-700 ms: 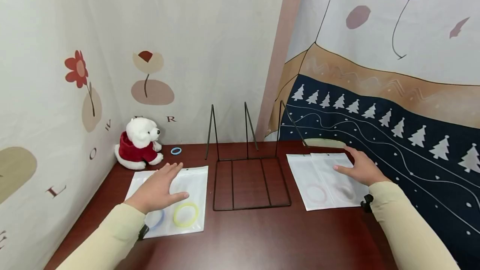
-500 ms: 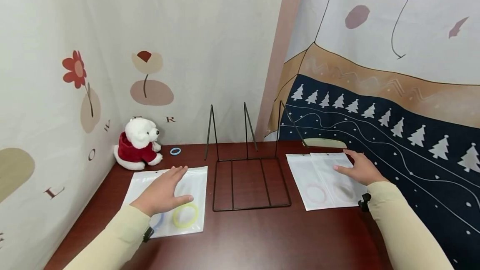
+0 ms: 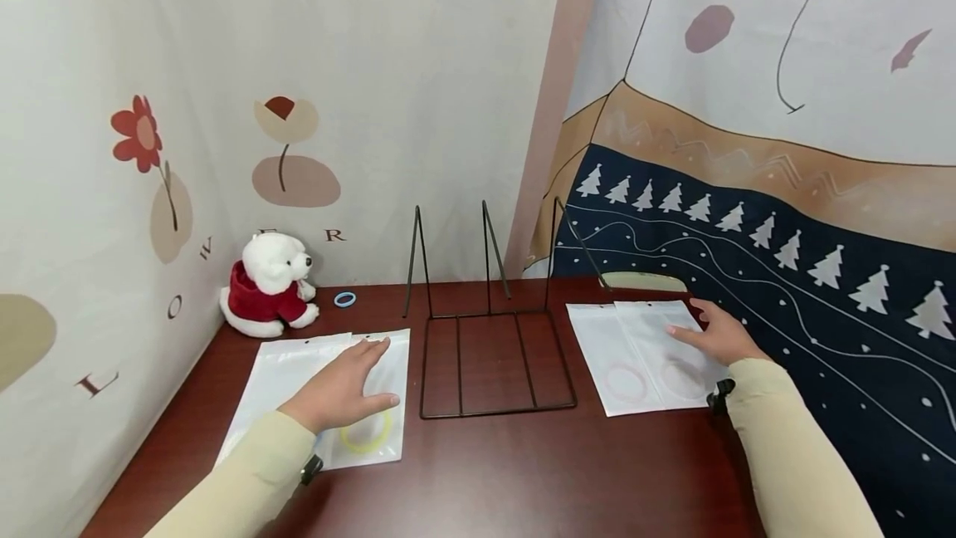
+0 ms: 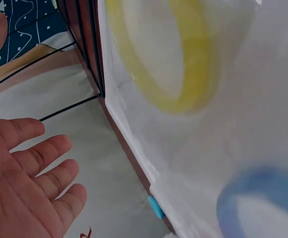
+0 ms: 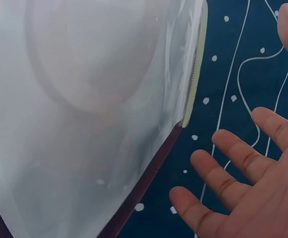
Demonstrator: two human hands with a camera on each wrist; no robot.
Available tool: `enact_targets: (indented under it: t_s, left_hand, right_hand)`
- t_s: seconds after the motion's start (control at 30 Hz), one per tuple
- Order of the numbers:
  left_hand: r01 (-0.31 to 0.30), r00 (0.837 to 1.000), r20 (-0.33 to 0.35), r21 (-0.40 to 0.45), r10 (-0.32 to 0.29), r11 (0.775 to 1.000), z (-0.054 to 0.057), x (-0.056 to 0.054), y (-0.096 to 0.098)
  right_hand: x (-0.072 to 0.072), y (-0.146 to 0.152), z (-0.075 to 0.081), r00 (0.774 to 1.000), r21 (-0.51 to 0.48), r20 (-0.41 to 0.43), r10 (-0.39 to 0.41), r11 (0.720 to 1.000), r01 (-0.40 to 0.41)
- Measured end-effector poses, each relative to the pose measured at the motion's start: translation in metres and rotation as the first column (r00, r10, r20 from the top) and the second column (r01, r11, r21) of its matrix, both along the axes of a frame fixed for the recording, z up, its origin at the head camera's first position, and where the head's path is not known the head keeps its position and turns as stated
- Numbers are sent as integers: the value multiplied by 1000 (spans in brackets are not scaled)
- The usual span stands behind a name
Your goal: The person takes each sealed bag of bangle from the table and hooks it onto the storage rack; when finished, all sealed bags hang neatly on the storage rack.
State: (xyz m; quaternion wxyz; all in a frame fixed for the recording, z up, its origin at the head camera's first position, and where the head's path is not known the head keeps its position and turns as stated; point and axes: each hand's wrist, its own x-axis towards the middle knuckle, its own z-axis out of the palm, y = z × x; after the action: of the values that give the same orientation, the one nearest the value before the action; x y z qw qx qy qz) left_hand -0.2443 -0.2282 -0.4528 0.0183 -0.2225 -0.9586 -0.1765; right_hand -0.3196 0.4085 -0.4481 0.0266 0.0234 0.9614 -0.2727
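Note:
My left hand [image 3: 339, 388] is held over two overlapping white zip bags [image 3: 291, 364], its fingers extended and thumb apart. A yellow ring [image 4: 196, 74] and a blue ring [image 4: 262, 183] show through their plastic. Over on the right, my right hand [image 3: 720, 335] hovers at the outer side of two more zip bags [image 3: 597, 330], fingers spread. A pale pink ring shows faintly inside one of them, and a pale ring [image 5: 37, 64] inside the other. Neither hand holds anything.
Between the bag pairs stands a dark wire rack [image 3: 496, 413] with upright loops. A white plush bear [image 3: 269, 281] in red sits back left, beside a small light-blue ring [image 3: 345, 300]. A pale green strip with a ridged edge [image 3: 642, 281] lies behind the right bags.
My left hand has moved to the right across the left bags, covering more of the blue ring. The right hand stays nearly in place. The view has shifted slightly.

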Motion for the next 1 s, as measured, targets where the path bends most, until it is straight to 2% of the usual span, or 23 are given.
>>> enact_targets:
  t_s: [0.23,0.5,0.77,1.0]
  left_hand:
    - [18,1000,4,28,-18,999,-8,-3,9]
    - [36,998,55,37,-38,999,-16,-7,22]
    - [29,992,120,52,-35,998,-20,-10,38]
    - [26,984,176,70,-38,997,-22,-12,46]
  right_hand:
    - [-2,2,-5,999,-23,12,-40,999,40]
    - [3,1,-6,995,-31,57,-79,996,81]
    - [-5,13,-14,991,-17,116,-69,997,72]
    - [-13,19,-18,989,-14,132,-74,997,76]
